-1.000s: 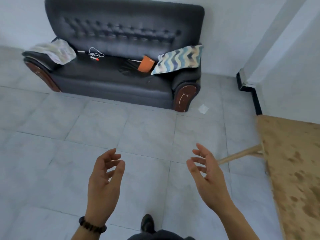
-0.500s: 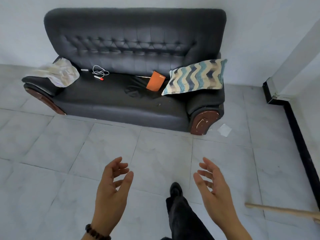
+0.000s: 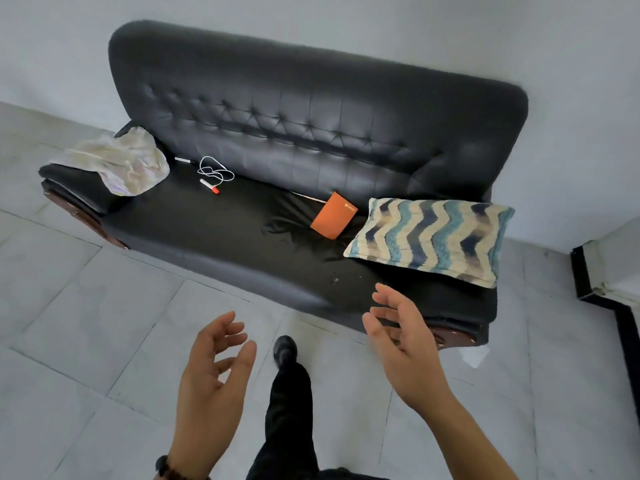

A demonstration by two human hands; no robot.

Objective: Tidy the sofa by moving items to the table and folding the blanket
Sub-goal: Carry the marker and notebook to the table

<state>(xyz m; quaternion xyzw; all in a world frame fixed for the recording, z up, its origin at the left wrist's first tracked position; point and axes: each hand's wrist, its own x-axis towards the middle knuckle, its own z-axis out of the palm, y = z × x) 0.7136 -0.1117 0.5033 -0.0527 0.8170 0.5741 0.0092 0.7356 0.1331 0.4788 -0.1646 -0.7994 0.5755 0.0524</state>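
The one view comes from the person's head, looking forward and steeply down. Both bare hands sit low and near the lens, the left hand [image 3: 211, 375] over the tiled floor [image 3: 86, 323], the right hand [image 3: 403, 344] at the front edge of the sofa [image 3: 311, 133]. The sofa runs across the frame just beyond the hands, tilted by the wide lens, with the wall [image 3: 450, 29] behind it.

left hand [image 3: 211, 372] and right hand [image 3: 403, 344] raised forward, palms facing inward, fingers loosely spread, each grip empty.
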